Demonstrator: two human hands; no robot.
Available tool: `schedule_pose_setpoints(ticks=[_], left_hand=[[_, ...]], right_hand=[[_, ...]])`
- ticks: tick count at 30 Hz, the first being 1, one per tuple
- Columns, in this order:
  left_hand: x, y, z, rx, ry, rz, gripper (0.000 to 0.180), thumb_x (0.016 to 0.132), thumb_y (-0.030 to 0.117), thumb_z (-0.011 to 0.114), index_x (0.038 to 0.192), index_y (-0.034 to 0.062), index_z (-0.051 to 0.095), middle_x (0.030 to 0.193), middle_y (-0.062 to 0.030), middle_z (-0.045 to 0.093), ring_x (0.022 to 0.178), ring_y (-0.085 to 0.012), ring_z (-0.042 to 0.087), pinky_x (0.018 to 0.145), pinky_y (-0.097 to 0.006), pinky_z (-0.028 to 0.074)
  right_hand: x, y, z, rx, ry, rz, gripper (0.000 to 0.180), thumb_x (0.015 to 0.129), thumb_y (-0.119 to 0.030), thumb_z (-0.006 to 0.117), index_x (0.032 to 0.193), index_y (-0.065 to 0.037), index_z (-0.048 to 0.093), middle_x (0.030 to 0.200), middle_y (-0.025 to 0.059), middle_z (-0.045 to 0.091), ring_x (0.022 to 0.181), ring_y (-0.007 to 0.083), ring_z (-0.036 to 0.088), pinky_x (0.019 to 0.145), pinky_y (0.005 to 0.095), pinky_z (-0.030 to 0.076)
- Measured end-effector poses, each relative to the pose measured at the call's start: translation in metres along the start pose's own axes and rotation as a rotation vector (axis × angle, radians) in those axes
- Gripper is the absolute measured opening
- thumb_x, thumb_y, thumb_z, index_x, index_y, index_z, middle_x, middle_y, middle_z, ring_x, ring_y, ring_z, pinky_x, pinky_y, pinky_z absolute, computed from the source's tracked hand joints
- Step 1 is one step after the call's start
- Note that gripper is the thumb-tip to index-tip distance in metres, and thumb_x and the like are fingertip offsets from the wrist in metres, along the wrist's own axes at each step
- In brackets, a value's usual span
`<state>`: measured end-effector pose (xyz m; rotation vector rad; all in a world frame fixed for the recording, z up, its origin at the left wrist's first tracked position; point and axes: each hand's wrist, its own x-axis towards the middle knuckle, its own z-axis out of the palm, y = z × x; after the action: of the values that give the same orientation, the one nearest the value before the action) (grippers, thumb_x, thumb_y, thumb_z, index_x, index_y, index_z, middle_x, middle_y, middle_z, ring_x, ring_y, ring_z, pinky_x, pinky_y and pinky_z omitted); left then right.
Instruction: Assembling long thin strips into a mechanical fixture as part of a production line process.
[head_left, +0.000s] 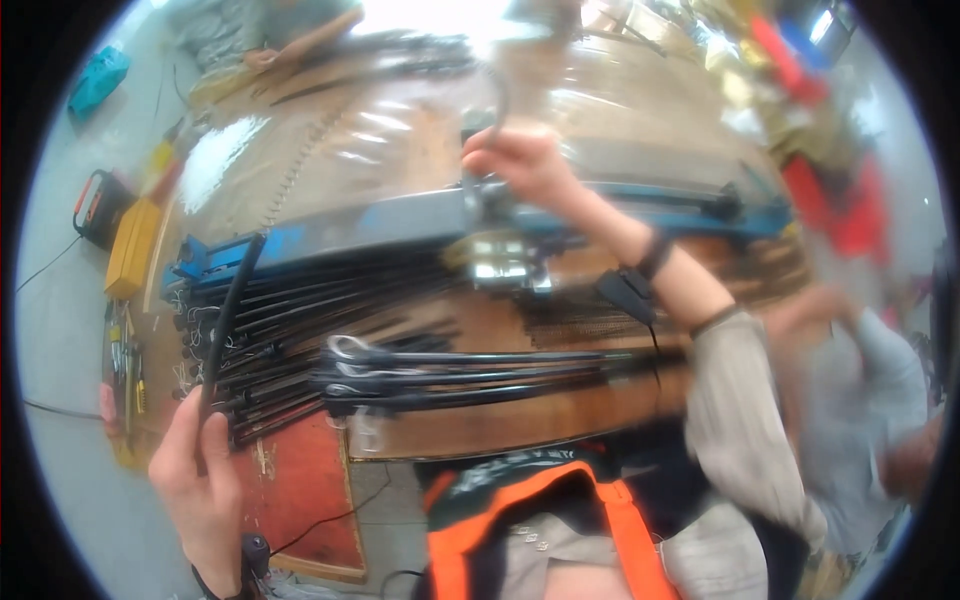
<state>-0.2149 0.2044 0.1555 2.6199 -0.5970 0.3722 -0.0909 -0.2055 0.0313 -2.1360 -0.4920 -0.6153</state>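
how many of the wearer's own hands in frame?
2. Left hand lower left, gripping a black rod. Right hand top centre, closed on a dark curved handle. Blur may hide other people's hands.

Your left hand sits low at the left edge, raised from the wrist, with its fingers curled shut and the thumb uppermost. Your right arm stretches up and forward, its beige sleeve pushed back from a banded wrist, and your right hand is clenched, knuckles upward.
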Motion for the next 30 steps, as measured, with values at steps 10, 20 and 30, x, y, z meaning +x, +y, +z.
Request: schedule_pose_setpoints(ticks=[10, 20, 30], left_hand=[[0.031, -0.022, 0.040, -0.187, -0.036, -0.052, 0.023, 0.095, 0.003, 0.058, 0.116, -0.0044, 0.062, 0.088, -0.0162, 0.068, 0.076, -0.0218, 0.063, 0.071, -0.030, 0.049], [0.083, -0.062, 0.071, -0.099, -0.067, 0.045, 0.023, 0.094, 0.005, 0.059, 0.116, -0.0008, 0.063, 0.090, -0.0181, 0.067, 0.075, -0.0264, 0.063, 0.068, -0.033, 0.049], [0.158, -0.026, 0.173, 0.107, -0.167, 0.465, 0.014, 0.089, 0.014, 0.062, 0.102, 0.0143, 0.066, 0.074, -0.0141, 0.060, 0.072, -0.0354, 0.064, 0.059, -0.044, 0.050]], right_hand=[[0.013, 0.016, 0.021, 0.020, -0.130, 0.043, 0.011, 0.090, -0.015, 0.069, 0.097, -0.006, 0.073, 0.081, 0.0077, 0.072, 0.074, 0.0133, 0.070, 0.065, 0.0273, 0.055], [0.006, 0.025, 0.021, -0.549, -0.284, 0.046, 0.005, 0.088, -0.013, 0.066, 0.092, -0.011, 0.066, 0.074, 0.0110, 0.068, 0.068, 0.0279, 0.068, 0.060, 0.0359, 0.055], [-0.149, 0.078, -0.194, -0.997, -0.085, 0.043, 0.005, 0.080, -0.005, 0.066, 0.083, -0.008, 0.063, 0.079, 0.0133, 0.063, 0.079, 0.0348, 0.059, 0.070, 0.0444, 0.046]])
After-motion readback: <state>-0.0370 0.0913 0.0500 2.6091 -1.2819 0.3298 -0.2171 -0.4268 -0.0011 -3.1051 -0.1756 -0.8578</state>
